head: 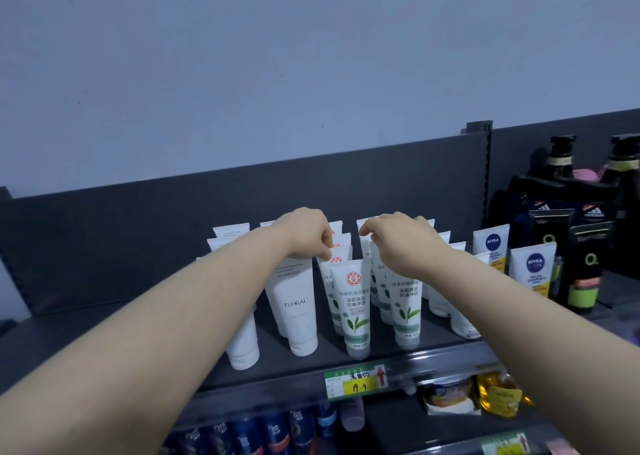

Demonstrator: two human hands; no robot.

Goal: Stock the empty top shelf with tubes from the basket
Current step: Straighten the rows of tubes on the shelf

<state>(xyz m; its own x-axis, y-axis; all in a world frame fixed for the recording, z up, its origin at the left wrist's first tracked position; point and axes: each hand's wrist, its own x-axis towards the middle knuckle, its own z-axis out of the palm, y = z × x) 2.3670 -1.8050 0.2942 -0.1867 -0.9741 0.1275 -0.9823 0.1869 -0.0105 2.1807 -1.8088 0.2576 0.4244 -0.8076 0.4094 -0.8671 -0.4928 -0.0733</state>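
The top shelf (325, 357) is a dark grey metal ledge with a matte back panel (138, 240) of the same colour, set against a plain pale wall (311, 56). Soft plastic tubes stand on their caps in rows that run from the front edge to the back.

The leaf-print tubes (353, 302) fill the middle of the shelf in two rows. They are white, flat and crimped at the top, round at the translucent cap, with a red emblem and a green leaf. To their left stands a smooth white FLORAL tube (294, 302), broader than they are, and further left a plain white tube (244, 347) near the front edge.

Both bare arms reach in over the front edge. The left hand (304, 235) has thumb and fingers curled together, pinching the crimped top of a leaf-print tube behind the front one in the left row. The right hand (401, 243) arches over the right row with its fingers bent down onto the tube tops. I cannot tell whether it actually grips one.

Towards the right end stand white Nivea tubes (533, 274) with blue round logos, then glossy black bottles (561, 164) with pump tops. A green and yellow price label (356, 382) with a red arrow is clipped to the front lip. On the shelf below are blue cans (277, 434) and a shiny yellow packet (498, 394).
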